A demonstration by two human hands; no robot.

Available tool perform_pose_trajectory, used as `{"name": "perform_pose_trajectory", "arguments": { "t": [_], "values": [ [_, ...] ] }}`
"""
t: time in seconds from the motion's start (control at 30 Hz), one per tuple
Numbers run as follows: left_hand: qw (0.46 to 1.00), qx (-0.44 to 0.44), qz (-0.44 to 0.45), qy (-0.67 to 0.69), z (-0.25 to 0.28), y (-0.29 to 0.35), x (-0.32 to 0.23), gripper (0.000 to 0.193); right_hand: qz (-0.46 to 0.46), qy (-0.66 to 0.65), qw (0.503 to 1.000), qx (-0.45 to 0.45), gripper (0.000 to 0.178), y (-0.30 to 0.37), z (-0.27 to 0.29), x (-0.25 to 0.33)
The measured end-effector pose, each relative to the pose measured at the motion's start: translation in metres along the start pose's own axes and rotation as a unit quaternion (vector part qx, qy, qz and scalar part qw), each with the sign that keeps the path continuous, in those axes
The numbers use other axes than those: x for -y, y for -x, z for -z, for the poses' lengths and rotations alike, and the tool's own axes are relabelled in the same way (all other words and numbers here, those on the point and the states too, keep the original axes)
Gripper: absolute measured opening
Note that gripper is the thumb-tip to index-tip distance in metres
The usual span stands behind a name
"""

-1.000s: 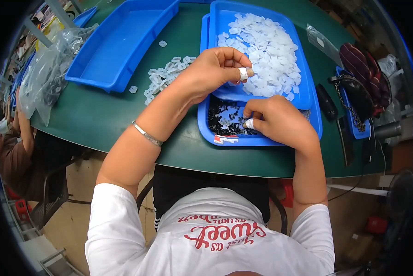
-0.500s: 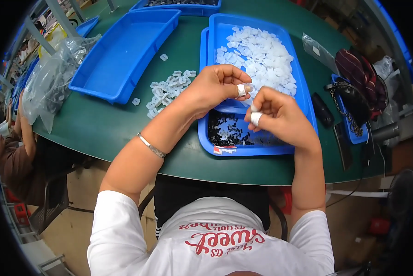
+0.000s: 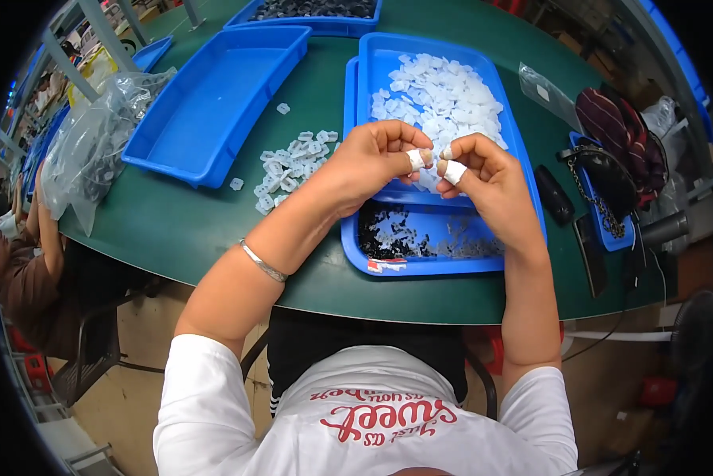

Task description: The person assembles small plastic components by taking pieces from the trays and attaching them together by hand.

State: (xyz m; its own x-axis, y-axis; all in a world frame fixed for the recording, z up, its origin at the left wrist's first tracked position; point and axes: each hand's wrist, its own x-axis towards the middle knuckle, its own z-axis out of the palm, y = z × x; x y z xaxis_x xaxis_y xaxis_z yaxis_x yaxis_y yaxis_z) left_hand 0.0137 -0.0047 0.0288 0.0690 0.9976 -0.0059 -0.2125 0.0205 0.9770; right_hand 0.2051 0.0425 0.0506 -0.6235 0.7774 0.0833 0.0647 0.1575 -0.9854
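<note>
My left hand (image 3: 378, 163) and my right hand (image 3: 491, 181) face each other, almost touching, over the near part of the stacked blue trays. Both are closed in a pinch of thumb and forefinger, and each thumb is wrapped in white tape. What the fingertips hold is too small and covered to make out. Just beyond them, a heap of small white plastic pieces (image 3: 447, 95) fills much of the upper blue tray (image 3: 372, 59). Below the hands, the lower blue tray (image 3: 443, 267) carries many tiny black parts (image 3: 380, 230). Left of my left wrist lies a loose pile of pale plastic pieces (image 3: 289, 166).
A bare blue tray (image 3: 213, 95) stands at the left beside a clear plastic bag (image 3: 94, 131). Another tray with dark parts (image 3: 317, 8) is at the back. On the right lie a black case (image 3: 555, 194), a black purse (image 3: 606, 174) and dark cloth (image 3: 622, 131). A person (image 3: 35, 278) sits far left.
My right hand has come up and closer to my left hand, its fingers now pinched beside the left fingertips. My left hand has barely moved.
</note>
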Motion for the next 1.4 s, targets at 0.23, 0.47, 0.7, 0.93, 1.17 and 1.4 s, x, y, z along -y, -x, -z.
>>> {"name": "perform_pose_trajectory", "arguments": {
  "t": [0.23, 0.47, 0.7, 0.93, 1.17, 1.4],
  "values": [
    [0.999, 0.016, 0.013, 0.043, 0.005, -0.002, 0.008, 0.022, 0.014, -0.011, 0.999, -0.038, 0.012, -0.006, -0.002, -0.003],
    [1.000, -0.004, 0.006, 0.027, 0.002, -0.001, 0.005, 0.023, -0.006, -0.002, 0.999, -0.042, 0.014, -0.006, -0.002, -0.007],
    [1.000, -0.002, -0.011, 0.008, 0.001, 0.000, 0.011, 0.020, 0.002, 0.017, 0.999, -0.044, 0.013, -0.006, -0.006, -0.014],
    [1.000, -0.002, -0.013, -0.016, -0.003, -0.001, 0.014, 0.024, 0.006, 0.074, 0.995, -0.068, 0.010, -0.005, -0.007, -0.019],
    [0.998, -0.012, -0.029, -0.055, -0.005, 0.000, 0.015, 0.023, 0.005, 0.088, 0.992, -0.088, 0.011, -0.004, -0.009, -0.018],
    [0.999, -0.044, -0.017, 0.001, 0.001, -0.001, 0.016, 0.019, 0.051, 0.101, 0.991, -0.075, 0.012, -0.006, -0.012, -0.016]
  ]
}}
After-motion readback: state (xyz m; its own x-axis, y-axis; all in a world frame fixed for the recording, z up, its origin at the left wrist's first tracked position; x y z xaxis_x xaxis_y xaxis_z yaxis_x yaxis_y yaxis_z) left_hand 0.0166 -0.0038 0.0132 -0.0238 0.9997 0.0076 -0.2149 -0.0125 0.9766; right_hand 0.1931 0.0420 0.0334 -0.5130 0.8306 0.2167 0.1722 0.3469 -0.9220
